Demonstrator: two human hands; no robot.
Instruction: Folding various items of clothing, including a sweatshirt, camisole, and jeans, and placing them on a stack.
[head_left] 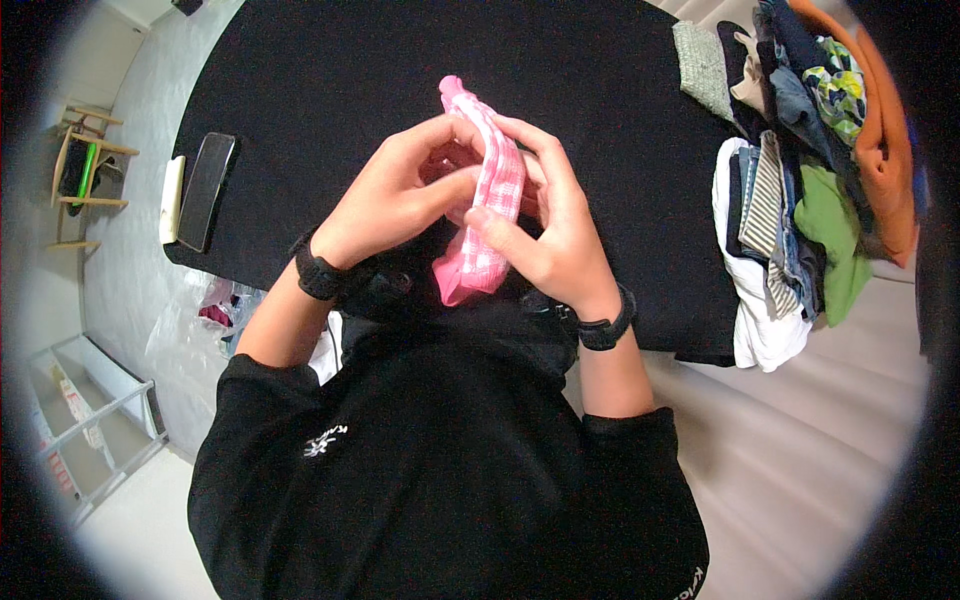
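Observation:
A pink and white checked sock (501, 180) is held up in front of me, above the near part of a black table (330, 60). Plain pink shows at its far tip and at its lower end. My left hand (395, 190) grips it from the left, with the thumb and fingers curled against its side. From the right, my right hand (560, 235) has its thumb pressed on the front of the fabric and its fingers behind. Part of the sock is hidden by my fingers, so I cannot tell whether a second one is folded in.
Piled folded clothes (765, 220) lie along the table's right edge, with an orange garment (885, 150) at the outer side. A dark phone (208, 190) and a slim white object (172, 200) rest at the left edge. Below them is a clear plastic bag (190, 325).

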